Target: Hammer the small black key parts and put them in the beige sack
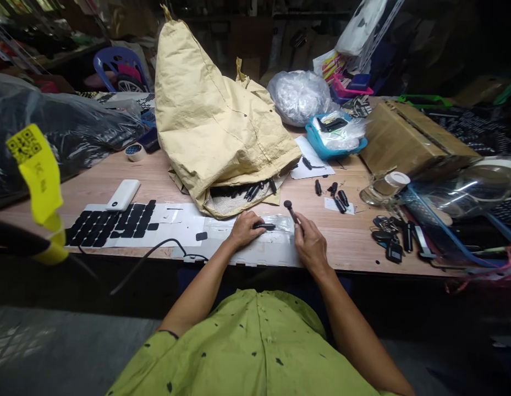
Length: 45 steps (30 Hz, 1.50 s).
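Note:
My left hand [243,231] is closed on a slim black cylindrical piece [267,226], holding it against a clear plastic-covered sheet [275,250] at the table's front edge. To its right, my right hand [311,242] grips the handle of a small hammer-like tool [287,204] with a round dark head. That head points away from me, raised a little above the tabletop. Just beyond my hands, a large cream sack [222,121] lies with its mouth toward me, and several similar black pieces [253,191] show inside it.
Black oval stickers [98,226] on white backing and a white power bank [123,194] lie left. Several loose black pieces [341,198] and a blue basket [335,144] stand right. Keys [385,231], a glass jar [379,192] and a cardboard box [407,137] sit further right.

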Tool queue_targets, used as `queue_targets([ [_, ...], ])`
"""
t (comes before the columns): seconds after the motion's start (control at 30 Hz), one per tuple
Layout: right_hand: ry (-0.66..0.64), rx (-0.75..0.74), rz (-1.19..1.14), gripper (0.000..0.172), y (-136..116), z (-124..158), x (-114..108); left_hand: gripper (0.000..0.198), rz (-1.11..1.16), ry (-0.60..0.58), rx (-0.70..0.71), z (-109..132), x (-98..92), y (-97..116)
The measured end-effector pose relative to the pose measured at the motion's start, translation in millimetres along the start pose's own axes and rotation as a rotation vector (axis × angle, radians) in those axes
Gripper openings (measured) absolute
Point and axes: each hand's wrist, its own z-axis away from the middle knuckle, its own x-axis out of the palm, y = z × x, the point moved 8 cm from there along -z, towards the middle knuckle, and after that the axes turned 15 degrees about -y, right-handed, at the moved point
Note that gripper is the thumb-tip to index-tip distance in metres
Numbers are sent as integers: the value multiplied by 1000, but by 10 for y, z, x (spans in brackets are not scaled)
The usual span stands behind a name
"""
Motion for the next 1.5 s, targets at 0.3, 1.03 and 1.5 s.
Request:
queue_targets([
  [0.3,-152,-125,-291,41,-285,344,233,22,10,22,60,-21,39,-19],
  [1.03,-116,-158,-268,39,-201,290,208,21,71,1,106,-53,68,-134],
  [1.5,43,44,432,34,288,-64,119,25,94,-33,101,-34,31,-130],
])
